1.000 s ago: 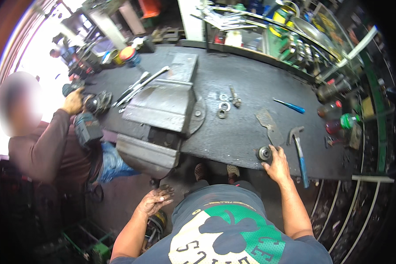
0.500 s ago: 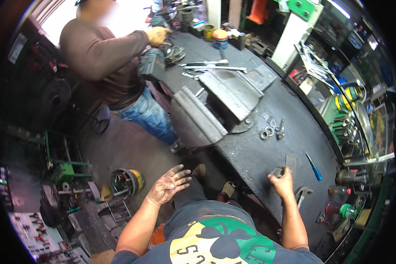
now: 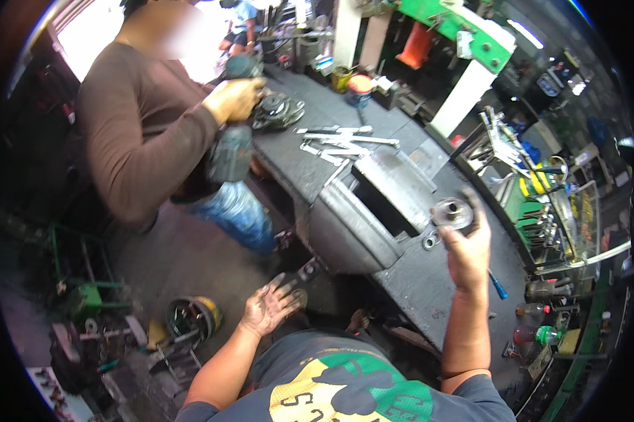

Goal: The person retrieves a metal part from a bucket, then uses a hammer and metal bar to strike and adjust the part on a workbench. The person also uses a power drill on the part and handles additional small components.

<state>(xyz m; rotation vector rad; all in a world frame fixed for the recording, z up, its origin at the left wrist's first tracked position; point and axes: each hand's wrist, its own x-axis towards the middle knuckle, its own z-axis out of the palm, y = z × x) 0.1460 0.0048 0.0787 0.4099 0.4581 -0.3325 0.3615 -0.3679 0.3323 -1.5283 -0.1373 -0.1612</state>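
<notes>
My right hand (image 3: 468,246) grips a round metal disc with a raised hub (image 3: 452,212) at its centre, fingers curled round its rim. It is above the bench, right of the big grey bench vise (image 3: 359,218). The vise's jaws stand apart, with a dark gap between them. Small metal rings (image 3: 430,241) lie on the bench, partly hidden by the disc and hand. My left hand (image 3: 269,309) hangs over the floor in front of the bench, empty, with blackened fingers spread and palm up.
Across the bench, a co-worker in a brown top holds a cordless power tool (image 3: 232,144) over a metal assembly (image 3: 278,111). Several wrenches (image 3: 349,141) lie behind the vise. A blue-handled screwdriver (image 3: 498,285) is at right. A bucket (image 3: 194,316) stands on the floor.
My right hand has risen from low over the bench toward the vise, bringing the disc into clear view. The left hand stays spread. The co-worker's arm and power tool have shifted lower.
</notes>
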